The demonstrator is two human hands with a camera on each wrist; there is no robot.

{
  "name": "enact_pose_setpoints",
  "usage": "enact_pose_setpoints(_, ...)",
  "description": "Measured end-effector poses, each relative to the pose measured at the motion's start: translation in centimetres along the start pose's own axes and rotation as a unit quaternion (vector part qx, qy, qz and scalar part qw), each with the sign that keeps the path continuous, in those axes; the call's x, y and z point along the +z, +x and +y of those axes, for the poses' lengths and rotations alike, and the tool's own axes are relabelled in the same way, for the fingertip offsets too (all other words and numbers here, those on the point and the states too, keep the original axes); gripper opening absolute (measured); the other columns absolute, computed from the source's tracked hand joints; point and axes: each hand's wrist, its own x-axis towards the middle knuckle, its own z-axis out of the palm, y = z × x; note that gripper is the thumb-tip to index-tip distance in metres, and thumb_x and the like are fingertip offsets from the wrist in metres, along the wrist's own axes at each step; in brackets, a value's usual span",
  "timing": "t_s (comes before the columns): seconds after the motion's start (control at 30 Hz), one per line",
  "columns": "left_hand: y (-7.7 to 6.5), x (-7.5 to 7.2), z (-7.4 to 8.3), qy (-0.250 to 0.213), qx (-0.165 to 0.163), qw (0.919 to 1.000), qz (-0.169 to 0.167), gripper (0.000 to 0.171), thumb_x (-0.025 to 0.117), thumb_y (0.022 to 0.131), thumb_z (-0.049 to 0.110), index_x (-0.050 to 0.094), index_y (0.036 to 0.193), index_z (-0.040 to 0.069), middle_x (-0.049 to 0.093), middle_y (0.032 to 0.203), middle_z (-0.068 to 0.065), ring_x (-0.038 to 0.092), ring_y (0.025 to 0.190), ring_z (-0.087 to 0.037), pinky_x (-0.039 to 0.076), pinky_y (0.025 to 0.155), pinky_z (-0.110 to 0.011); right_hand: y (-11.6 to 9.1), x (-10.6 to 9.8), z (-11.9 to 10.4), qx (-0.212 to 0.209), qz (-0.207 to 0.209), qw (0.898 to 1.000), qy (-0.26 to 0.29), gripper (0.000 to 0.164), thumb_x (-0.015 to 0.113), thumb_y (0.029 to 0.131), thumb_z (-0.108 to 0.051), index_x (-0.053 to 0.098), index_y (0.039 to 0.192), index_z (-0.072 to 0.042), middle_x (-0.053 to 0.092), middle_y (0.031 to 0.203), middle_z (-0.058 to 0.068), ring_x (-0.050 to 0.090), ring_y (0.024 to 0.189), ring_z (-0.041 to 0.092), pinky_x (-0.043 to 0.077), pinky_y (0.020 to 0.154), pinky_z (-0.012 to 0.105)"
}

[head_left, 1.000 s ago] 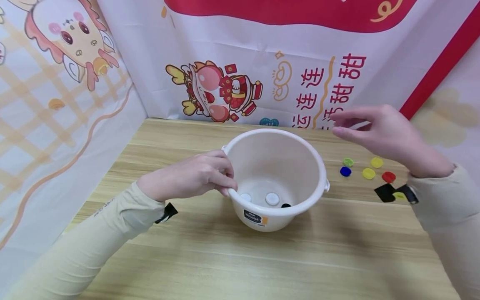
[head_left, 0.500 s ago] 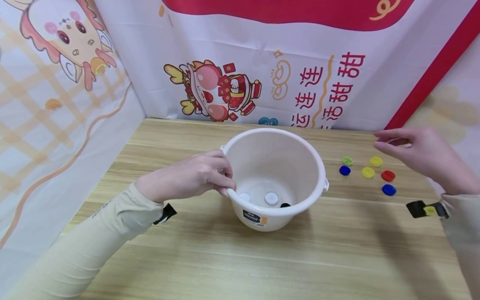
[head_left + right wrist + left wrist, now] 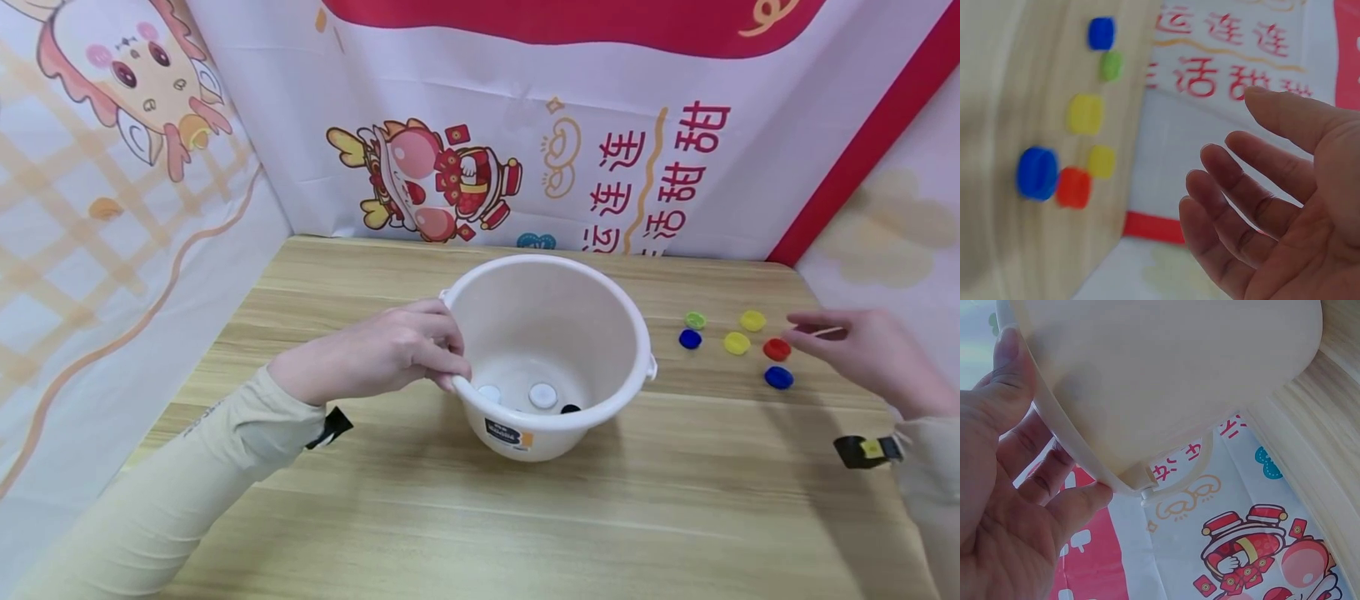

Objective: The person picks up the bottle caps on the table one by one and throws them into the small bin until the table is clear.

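My left hand (image 3: 386,350) grips the rim of a cream plastic bucket (image 3: 517,427) at its left side. In the left wrist view the thumb (image 3: 1007,359) lies on the inside of the rim and the other fingers are outside. White discs (image 3: 542,395) and a black one (image 3: 571,409) lie on the bucket's floor. My right hand (image 3: 870,346) hovers at the right, just beside a red cap (image 3: 777,349) and a blue cap (image 3: 778,377). Its fingers are relaxed, and nothing is between them in the right wrist view.
Left of the red cap lie two yellow caps (image 3: 737,343), a green cap (image 3: 696,320) and another blue cap (image 3: 690,339). All rest on a wood-grain table (image 3: 465,525). Printed cloths (image 3: 300,108) hang along its back, left and right.
My right hand has moved right and down, from beside the bucket towards the caps. The second blue cap, hidden at first, has come into view. The left hand stays on the rim.
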Motion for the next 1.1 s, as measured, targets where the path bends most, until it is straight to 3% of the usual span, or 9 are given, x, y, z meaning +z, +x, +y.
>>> enact_pose_setpoints(0.13,-0.1,0.0,-0.1,-0.002,-0.003,1.0000,0.000,0.018,0.083,0.081,0.015,0.080,0.099,0.019,0.064,0.093,0.001,0.054,0.098,-0.018,0.054,0.083,-0.029,-0.2,1.0,1.8,0.004,-0.009,1.000,-0.003,0.061,0.065,0.095,-0.044,0.062,0.124,0.010,0.066,0.107,0.030,0.065,0.090,0.045,0.058,0.064,0.046)
enact_pose_setpoints(0.2,-0.1,0.0,0.0,-0.003,-0.005,1.0000,0.000,0.018,0.083,0.081,0.015,0.080,0.099,0.019,0.064,0.094,0.001,0.054,0.098,-0.018,0.054,0.083,-0.029,-0.3,1.4,2.5,0.009,-0.017,1.000,-0.012,0.062,0.064,0.095,-0.045,0.062,0.123,0.011,0.065,0.108,0.031,0.065,0.091,0.047,0.056,0.069,0.054)
enact_pose_setpoints(0.33,-0.2,-0.1,0.0,-0.005,-0.012,0.9999,-0.001,0.019,0.083,0.081,0.015,0.080,0.099,0.020,0.064,0.094,0.002,0.054,0.099,-0.018,0.054,0.084,-0.028,-0.4,2.2,3.7,0.021,-0.049,0.998,-0.038,0.069,0.062,0.095,-0.051,0.061,0.123,0.012,0.064,0.113,0.032,0.061,0.097,0.050,0.053,0.072,0.057)
enact_pose_setpoints(0.6,-0.2,0.0,0.0,-0.005,-0.006,1.0000,0.005,0.018,0.082,0.082,0.014,0.079,0.099,0.020,0.064,0.094,0.003,0.054,0.099,-0.018,0.053,0.084,-0.028,-0.1,4.1,5.5,0.017,-0.089,0.995,-0.043,0.076,0.067,0.091,-0.052,0.057,0.127,0.013,0.067,0.104,0.028,0.061,0.093,0.042,0.053,0.066,0.043)
enact_pose_setpoints(0.83,-0.1,0.0,0.0,-0.008,0.000,0.9999,0.010,0.019,0.083,0.081,0.014,0.079,0.098,0.019,0.064,0.094,0.002,0.054,0.099,-0.018,0.054,0.082,-0.029,0.1,4.9,5.9,0.058,-0.115,0.991,-0.033,0.090,0.069,0.084,-0.063,0.054,0.130,0.013,0.067,0.097,0.021,0.059,0.083,0.032,0.051,0.063,0.040)
enact_pose_setpoints(1.1,0.0,0.0,-0.1,-0.007,0.000,0.9999,0.008,0.018,0.083,0.080,0.015,0.079,0.097,0.019,0.064,0.093,0.001,0.054,0.099,-0.019,0.053,0.086,-0.030,0.4,5.7,6.4,0.059,-0.105,0.992,-0.037,0.080,0.076,0.082,-0.055,0.059,0.123,0.012,0.066,0.092,0.020,0.058,0.081,0.032,0.050,0.060,0.037)
